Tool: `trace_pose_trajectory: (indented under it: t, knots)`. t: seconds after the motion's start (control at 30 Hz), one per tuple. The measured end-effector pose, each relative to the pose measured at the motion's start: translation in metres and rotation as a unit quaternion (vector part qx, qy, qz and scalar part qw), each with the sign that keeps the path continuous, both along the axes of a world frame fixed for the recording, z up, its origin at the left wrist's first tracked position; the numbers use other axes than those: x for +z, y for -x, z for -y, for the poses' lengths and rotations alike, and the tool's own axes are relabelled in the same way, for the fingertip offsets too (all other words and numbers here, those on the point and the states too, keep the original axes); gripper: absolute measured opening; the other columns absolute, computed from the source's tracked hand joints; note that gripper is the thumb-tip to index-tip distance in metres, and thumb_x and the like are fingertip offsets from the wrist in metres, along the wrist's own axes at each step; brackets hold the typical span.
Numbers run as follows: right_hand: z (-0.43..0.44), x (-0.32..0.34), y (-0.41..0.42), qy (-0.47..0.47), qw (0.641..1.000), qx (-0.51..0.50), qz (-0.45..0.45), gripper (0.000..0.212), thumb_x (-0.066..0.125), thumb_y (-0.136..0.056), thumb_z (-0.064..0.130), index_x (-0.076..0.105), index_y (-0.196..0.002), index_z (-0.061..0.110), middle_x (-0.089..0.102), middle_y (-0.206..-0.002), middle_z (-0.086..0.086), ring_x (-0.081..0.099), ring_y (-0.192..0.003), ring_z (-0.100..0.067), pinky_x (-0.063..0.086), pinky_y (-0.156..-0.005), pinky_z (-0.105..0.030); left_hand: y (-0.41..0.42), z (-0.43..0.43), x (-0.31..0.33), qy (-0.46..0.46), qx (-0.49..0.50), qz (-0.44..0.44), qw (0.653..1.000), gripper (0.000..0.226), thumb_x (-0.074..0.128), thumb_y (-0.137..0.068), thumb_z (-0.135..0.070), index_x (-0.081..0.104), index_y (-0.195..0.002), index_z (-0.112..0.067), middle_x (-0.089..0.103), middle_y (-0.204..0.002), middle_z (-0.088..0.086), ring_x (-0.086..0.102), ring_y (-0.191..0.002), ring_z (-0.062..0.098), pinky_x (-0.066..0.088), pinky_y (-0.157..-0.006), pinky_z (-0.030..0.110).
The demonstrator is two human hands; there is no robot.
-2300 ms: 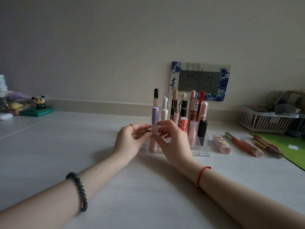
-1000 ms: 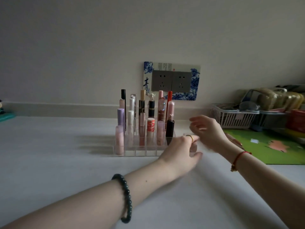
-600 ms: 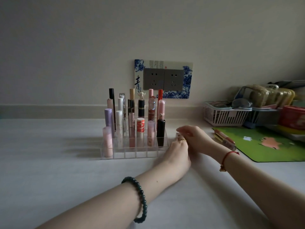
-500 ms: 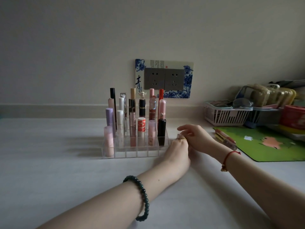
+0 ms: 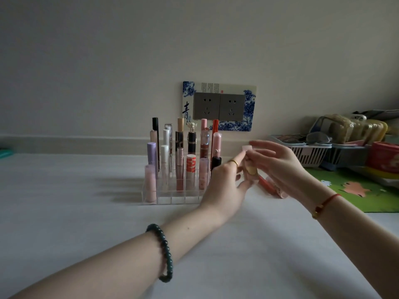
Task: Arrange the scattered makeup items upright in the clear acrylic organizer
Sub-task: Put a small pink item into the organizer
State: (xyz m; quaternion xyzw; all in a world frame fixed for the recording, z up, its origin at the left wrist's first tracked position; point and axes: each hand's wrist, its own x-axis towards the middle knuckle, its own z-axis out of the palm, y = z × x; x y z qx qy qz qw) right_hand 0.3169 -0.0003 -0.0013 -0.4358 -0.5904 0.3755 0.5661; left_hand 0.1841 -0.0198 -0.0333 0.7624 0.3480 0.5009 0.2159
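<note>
Pink lipstick case (image 5: pixel 247 148): lying on worktop (image 5: pixel 64 212) a moment ago, now being raised upright just right of acrylic organizer (image 5: pixel 172 197), mid-worktop. Left hand (image 5: pixel 224 186), right hand (image 5: pixel 278 162): both pinching case. Loose tubes (image 5: pixel 269 186) lying behind hands, awaiting slotting.

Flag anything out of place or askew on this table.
Loose tubes lie flat on the table right of the organizer, partly behind the right hand, which holds a pink case with the left hand. Items in the organizer stand upright; nothing spilled.
</note>
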Motion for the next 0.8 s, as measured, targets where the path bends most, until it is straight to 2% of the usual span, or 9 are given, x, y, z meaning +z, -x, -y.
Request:
trace_pose_trajectory:
  t: [0.1,0.2,0.27,0.37,0.47,0.57,0.63,0.7,0.8]
  knots:
    - [0.012,0.013,0.014,-0.001,0.995,0.070,-0.071,0.041,0.065,-0.070,0.014,0.060,-0.110,0.011,0.071,-0.095,-0.007,0.068,-0.087,-0.016,0.056,-0.078,-0.027,0.022,0.009,0.009,-0.014,-0.022,0.043,0.999,0.073,0.069,-0.074,-0.006,0.034,-0.137,-0.021,0.053,-0.115,-0.013,0.051,-0.104,-0.006,0.042,-0.088,0.005]
    - [0.022,0.020,0.034,-0.028,0.992,0.104,-0.070,0.041,0.066,-0.067,0.016,0.061,-0.107,0.012,0.071,-0.097,-0.004,0.068,-0.089,-0.019,0.056,-0.076,-0.030,0.049,0.014,0.010,-0.018,-0.009,0.058,0.998,0.078,0.072,-0.071,-0.004,0.034,-0.132,-0.033,0.059,-0.117,-0.009,0.057,-0.105,-0.002,0.044,-0.087,0.007]
    - [0.027,0.022,0.051,-0.051,0.989,0.122,-0.065,0.037,0.067,-0.066,0.017,0.063,-0.102,0.017,0.071,-0.098,-0.003,0.067,-0.090,-0.019,0.055,-0.078,-0.031,0.069,0.018,0.011,-0.020,0.002,0.058,0.998,0.078,0.073,-0.069,-0.007,0.032,-0.125,-0.042,0.064,-0.108,-0.011,0.060,-0.099,-0.003,0.045,-0.084,0.007]
    - [0.029,0.022,0.079,-0.068,0.985,0.142,-0.063,0.045,0.068,-0.061,0.017,0.061,-0.106,0.017,0.069,-0.103,-0.001,0.067,-0.090,-0.017,0.055,-0.079,-0.031,0.098,0.022,0.013,-0.016,-0.001,0.053,0.998,0.077,0.074,-0.064,-0.020,0.036,-0.129,-0.036,0.066,-0.104,-0.013,0.063,-0.096,0.003,0.049,-0.087,0.016]
    - [0.026,0.020,0.105,-0.088,0.988,0.125,-0.020,0.044,0.069,-0.067,0.008,0.060,-0.110,0.014,0.067,-0.107,-0.003,0.067,-0.089,-0.016,0.056,-0.079,-0.031,0.125,0.020,0.016,-0.022,0.016,0.070,0.997,0.060,0.068,-0.064,-0.028,0.046,-0.119,-0.036,0.069,-0.098,-0.016,0.064,-0.096,0.003,0.049,-0.085,0.015]
    - [0.021,0.017,0.127,-0.112,0.988,0.105,0.017,0.038,0.066,-0.073,0.003,0.060,-0.110,0.012,0.067,-0.104,-0.004,0.067,-0.087,-0.016,0.056,-0.076,-0.029,0.142,0.013,0.012,-0.040,0.069,0.096,0.992,0.047,0.066,-0.073,-0.021,0.051,-0.115,-0.033,0.067,-0.099,-0.013,0.065,-0.092,0.003,0.048,-0.084,0.014]
    - [0.016,0.013,0.139,-0.135,0.987,0.085,0.038,0.037,0.066,-0.074,0.003,0.061,-0.109,0.010,0.067,-0.099,-0.003,0.067,-0.087,-0.016,0.056,-0.075,-0.027,0.151,0.006,0.006,-0.051,0.112,0.087,0.989,0.044,0.064,-0.079,-0.012,0.054,-0.120,-0.026,0.068,-0.102,-0.007,0.064,-0.093,0.007,0.049,-0.086,0.018]
    - [0.012,0.007,0.148,-0.151,0.985,0.068,0.052,0.036,0.067,-0.074,0.003,0.061,-0.108,0.010,0.066,-0.091,0.001,0.066,-0.083,-0.014,0.056,-0.075,-0.024,0.157,0.001,0.001,-0.055,0.148,0.067,0.985,0.041,0.063,-0.081,-0.014,0.056,-0.120,-0.023,0.067,-0.108,-0.005,0.063,-0.098,0.011,0.048,-0.089,0.021]
    - [0.006,-0.004,0.152,-0.160,0.983,0.050,0.076,0.035,0.067,-0.073,0.002,0.062,-0.107,0.010,0.064,-0.084,0.007,0.064,-0.079,-0.010,0.055,-0.073,-0.019,0.162,-0.003,-0.006,-0.052,0.177,0.035,0.982,0.038,0.063,-0.081,-0.015,0.059,-0.117,-0.027,0.065,-0.112,-0.007,0.058,-0.104,0.004,0.040,-0.085,0.007]
